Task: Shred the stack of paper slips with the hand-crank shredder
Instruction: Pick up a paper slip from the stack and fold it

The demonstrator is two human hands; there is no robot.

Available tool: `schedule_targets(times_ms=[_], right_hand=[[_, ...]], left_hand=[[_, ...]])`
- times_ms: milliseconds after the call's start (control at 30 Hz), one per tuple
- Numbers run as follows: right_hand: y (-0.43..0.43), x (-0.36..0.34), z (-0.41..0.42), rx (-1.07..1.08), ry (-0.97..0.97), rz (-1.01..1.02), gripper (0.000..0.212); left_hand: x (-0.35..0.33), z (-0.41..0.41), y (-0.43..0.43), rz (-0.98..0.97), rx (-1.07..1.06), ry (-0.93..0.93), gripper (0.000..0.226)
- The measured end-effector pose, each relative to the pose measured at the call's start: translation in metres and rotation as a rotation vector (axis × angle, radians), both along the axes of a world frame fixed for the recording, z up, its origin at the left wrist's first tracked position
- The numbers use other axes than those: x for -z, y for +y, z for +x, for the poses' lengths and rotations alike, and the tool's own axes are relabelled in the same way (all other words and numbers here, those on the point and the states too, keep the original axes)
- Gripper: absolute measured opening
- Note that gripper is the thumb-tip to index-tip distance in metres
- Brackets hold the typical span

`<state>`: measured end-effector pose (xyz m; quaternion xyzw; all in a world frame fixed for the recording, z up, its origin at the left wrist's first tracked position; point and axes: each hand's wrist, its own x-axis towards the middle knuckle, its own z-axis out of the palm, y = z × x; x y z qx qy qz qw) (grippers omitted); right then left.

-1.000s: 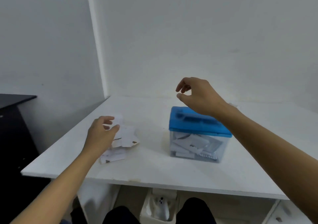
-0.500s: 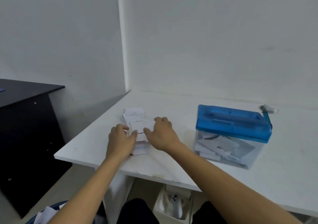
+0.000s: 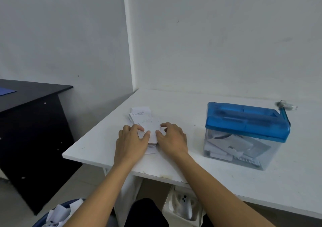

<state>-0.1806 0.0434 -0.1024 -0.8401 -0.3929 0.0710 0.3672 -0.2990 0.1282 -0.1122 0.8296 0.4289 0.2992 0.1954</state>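
A loose stack of white paper slips (image 3: pixel 142 116) lies near the left front corner of the white table (image 3: pixel 183 104). My left hand (image 3: pixel 131 142) and my right hand (image 3: pixel 171 138) sit on either side of the stack's near end, and between thumbs and fingers they pinch one slip (image 3: pixel 152 130) from both edges. To the right stands the hand-crank shredder (image 3: pixel 247 122), a blue lid on a clear bin holding paper pieces. Its crank (image 3: pixel 284 109) sticks up at the far right corner.
A black desk (image 3: pixel 31 94) stands to the left, across a gap from the table. A blue bin with paper scraps (image 3: pixel 59 214) sits on the floor at lower left. Walls meet in a corner behind the table.
A second ago my right hand hovered over the shredder; it has come left to the stack. Both hands now hold one slip, and the view has turned left.
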Motion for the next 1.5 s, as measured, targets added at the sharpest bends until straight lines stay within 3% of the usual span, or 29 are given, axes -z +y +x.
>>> schedule_targets(times_ms=[567, 867, 967, 1067, 1267, 1500], right_hand=[[-0.001, -0.002, 0.003, 0.026, 0.134, 0.093, 0.050], [0.000, 0.000, 0.004, 0.015, 0.042, 0.069, 0.042], [0.002, 0.001, 0.005, 0.041, 0.083, 0.102, 0.025], [0.003, 0.002, 0.007, 0.045, 0.142, 0.181, 0.009], [0.002, 0.001, 0.009, 0.016, 0.208, 0.322, 0.002], [0.001, 0.000, 0.005, -0.019, 0.201, 0.289, 0.020]], left_hand=[[0.006, 0.001, 0.006, 0.048, 0.029, 0.011, 0.028], [0.006, 0.001, 0.006, 0.048, 0.037, 0.004, 0.025], [0.005, 0.001, 0.005, 0.038, 0.036, -0.016, 0.025], [0.003, 0.000, 0.006, -0.006, 0.020, -0.095, 0.028], [0.000, 0.000, 0.008, -0.091, 0.069, -0.117, 0.040], [-0.008, -0.001, 0.006, -0.260, 0.126, -0.276, 0.023]])
